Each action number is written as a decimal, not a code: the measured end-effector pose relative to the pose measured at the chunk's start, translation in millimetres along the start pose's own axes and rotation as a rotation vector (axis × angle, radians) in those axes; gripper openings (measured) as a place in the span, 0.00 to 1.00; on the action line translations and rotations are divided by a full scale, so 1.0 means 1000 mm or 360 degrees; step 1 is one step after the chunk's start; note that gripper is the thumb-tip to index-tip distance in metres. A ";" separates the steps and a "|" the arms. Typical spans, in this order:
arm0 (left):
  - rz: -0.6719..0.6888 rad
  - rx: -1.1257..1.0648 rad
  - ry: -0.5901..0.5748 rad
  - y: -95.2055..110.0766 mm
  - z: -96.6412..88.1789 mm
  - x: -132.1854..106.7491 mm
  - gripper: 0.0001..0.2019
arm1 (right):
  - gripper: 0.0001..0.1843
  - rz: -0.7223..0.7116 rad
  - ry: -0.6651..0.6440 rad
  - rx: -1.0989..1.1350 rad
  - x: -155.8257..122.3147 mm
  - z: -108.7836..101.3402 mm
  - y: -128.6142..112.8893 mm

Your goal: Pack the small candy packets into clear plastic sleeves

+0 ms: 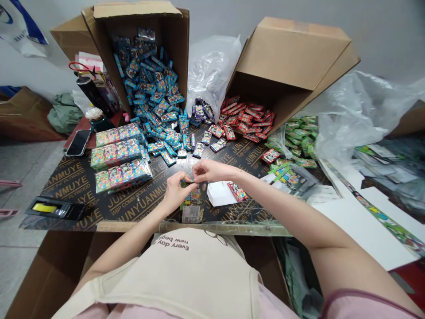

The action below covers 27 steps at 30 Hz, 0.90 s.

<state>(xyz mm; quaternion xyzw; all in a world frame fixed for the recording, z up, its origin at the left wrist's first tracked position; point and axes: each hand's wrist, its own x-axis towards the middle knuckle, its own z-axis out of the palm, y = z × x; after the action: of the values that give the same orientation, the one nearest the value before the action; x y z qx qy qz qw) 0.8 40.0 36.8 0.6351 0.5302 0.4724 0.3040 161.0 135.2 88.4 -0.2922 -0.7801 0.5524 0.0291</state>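
Observation:
My left hand (177, 191) and my right hand (210, 171) meet near the front of the table. Both are closed in a pinch at the top edge of a flat dark printed packet (192, 206), with a bit of green showing at the fingertips. A pale grey panel marks the packet's lower part. Just right of it lies a white box (218, 193), with a red small packet (237, 191) at its right end. Beyond my hands several small packs (198, 149) are scattered. My fingers partly cover the packet's top.
Behind stands a carton of blue packs (156, 84), left of a carton with red packs (247, 116). Green packs (300, 135) lie by clear plastic bags (352, 110). Wrapped multicoloured bundles (122, 173), a phone (78, 142) and a black tray (55, 208) are at left.

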 end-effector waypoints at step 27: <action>-0.0278 0.1855 -0.0083 -0.072 -0.120 -0.023 0.43 | 0.20 0.0212 0.1118 0.1064 -0.036 0.077 0.071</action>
<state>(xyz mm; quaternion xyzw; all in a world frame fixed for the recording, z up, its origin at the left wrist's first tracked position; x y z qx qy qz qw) -137.2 22.4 10.5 0.6628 0.7450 0.0605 -0.0443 192.1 68.0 5.7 -0.4850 -0.4826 0.6413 0.3473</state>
